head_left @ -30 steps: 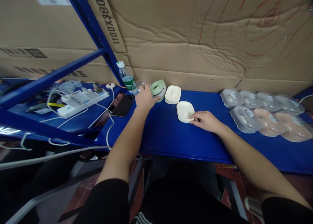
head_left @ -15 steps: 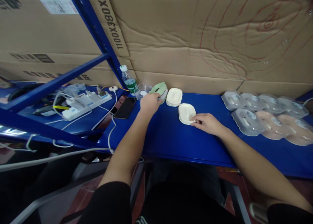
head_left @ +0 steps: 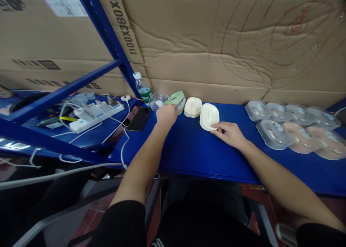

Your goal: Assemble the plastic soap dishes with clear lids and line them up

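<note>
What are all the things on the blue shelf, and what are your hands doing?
cream tray: one, tilted up, at right hand
cream tray stack: one stack, by the wall
green tape roll: one, at left hand
clear dish: one, beside bottle
water bottle: one, green label
phone: one, black
power strips: white, cabled, far left
lidded packs: about seven, grey and pink, right
blue shelf: one
cardboard wall: brown, behind
left hand: grips tape roll
right hand: lifts tray's edge

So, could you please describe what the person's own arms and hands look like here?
Both forearms are bare, and black short sleeves end near the elbows. The left hand and right hand wear no gloves; no rings, watch or markings are visible.
</note>
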`<state>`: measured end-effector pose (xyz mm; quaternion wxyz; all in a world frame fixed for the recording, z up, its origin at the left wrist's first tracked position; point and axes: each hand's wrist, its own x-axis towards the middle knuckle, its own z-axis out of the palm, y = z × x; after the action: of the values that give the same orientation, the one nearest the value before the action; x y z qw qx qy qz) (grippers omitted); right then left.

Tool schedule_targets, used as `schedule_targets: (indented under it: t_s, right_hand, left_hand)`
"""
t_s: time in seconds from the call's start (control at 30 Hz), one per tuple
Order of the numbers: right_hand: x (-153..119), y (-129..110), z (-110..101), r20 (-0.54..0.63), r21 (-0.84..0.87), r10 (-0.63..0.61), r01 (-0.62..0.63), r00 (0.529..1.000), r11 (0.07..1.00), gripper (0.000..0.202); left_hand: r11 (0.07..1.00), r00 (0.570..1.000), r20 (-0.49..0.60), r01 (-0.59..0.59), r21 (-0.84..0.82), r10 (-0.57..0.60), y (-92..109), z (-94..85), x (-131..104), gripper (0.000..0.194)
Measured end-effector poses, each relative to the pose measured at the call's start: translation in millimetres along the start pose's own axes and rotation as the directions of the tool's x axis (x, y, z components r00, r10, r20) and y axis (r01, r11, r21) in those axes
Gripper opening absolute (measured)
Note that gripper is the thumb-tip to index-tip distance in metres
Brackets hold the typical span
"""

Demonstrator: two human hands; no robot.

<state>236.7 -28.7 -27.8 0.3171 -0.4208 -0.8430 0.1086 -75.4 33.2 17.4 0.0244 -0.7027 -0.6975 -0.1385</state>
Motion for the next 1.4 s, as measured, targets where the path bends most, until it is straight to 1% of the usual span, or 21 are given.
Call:
schedule_targets:
  t_s: [0.1,0.17,0.33,0.47,0.57,0.63,0.7,0.8,0.97,1.07,1.17,1.23,1.3,1.33,1.4]
  right_hand:
    - [11,2,7,-0.076,-0.058,0.03,-0.034,0.997,0.998,0.035]
    - [20,3,13,-0.083,-0.101,0.041,-0.05,0.996,0.994,0.035]
    - [45,2,25,-0.01,-0.244,0.038,-0.04,0.999,0.969,0.034]
    - [72,2,38,0.035,-0.367,0.011,0.003,0.999,0.93,0.033]
    - [92,2,51,0.071,-0.418,-0.018,0.046,0.997,0.907,0.032]
    - [101,2,59,0.068,-0.434,-0.01,0.039,0.998,0.9,0.032]
    - [105,1,65,0.045,-0.429,0.016,0.005,0.999,0.903,0.033]
    - [102,2,71,0.011,-0.386,0.047,-0.039,0.999,0.922,0.034]
    - [95,8,74,-0.06,-0.337,0.089,-0.104,0.994,0.936,0.043]
    - [93,6,67,-0.093,-0.32,0.096,-0.121,0.991,0.94,0.046]
    - [88,0,47,-0.106,-0.293,0.094,-0.121,0.99,0.948,0.044]
    - [80,-2,27,-0.101,-0.275,0.086,-0.111,0.991,0.955,0.043]
    - [68,1,3,-0.105,-0.283,0.074,-0.102,0.992,0.954,0.045]
    - [60,5,-9,-0.113,-0.301,0.08,-0.11,0.99,0.947,0.046]
    - [41,15,-35,-0.146,-0.344,0.132,-0.175,0.98,0.922,0.048]
  left_hand:
    - [1.0,1.0,-0.004,0.01,0.009,-0.01,1,1.1,2,0.03]
    - [1.0,1.0,-0.013,0.007,0.02,-0.007,3,1.2,2,0.033]
    - [1.0,1.0,-0.024,0.009,0.02,-0.009,8,0.8,1,0.033]
    - [0.999,1.0,-0.014,0.026,0.021,-0.025,8,0.0,1,0.031]
    - [0.999,0.999,-0.019,0.033,0.028,-0.032,9,-0.6,1,0.03]
    - [0.999,0.999,-0.023,0.031,0.033,-0.03,9,-0.4,0,0.03]
    - [0.999,0.999,-0.023,0.028,0.037,-0.027,10,0.4,0,0.029]
    - [0.999,1.0,-0.024,0.011,0.035,-0.011,9,2.7,0,0.028]
    - [0.999,0.997,-0.077,-0.026,0.024,0.028,5,8.4,1,0.029]
    - [0.999,0.992,-0.115,-0.052,-0.009,0.051,2,12.6,3,0.025]
    - [0.996,0.989,-0.137,-0.068,-0.062,0.059,2,15.0,3,0.02]
    - [0.992,0.985,-0.158,-0.085,-0.094,0.069,3,14.7,2,0.018]
    - [0.986,0.977,-0.202,-0.103,-0.128,0.076,5,13.4,0,0.021]
    - [0.983,0.971,-0.226,-0.111,-0.145,0.076,6,12.6,-1,0.023]
    - [0.977,0.964,-0.257,-0.117,-0.177,0.069,8,11.7,-3,0.031]
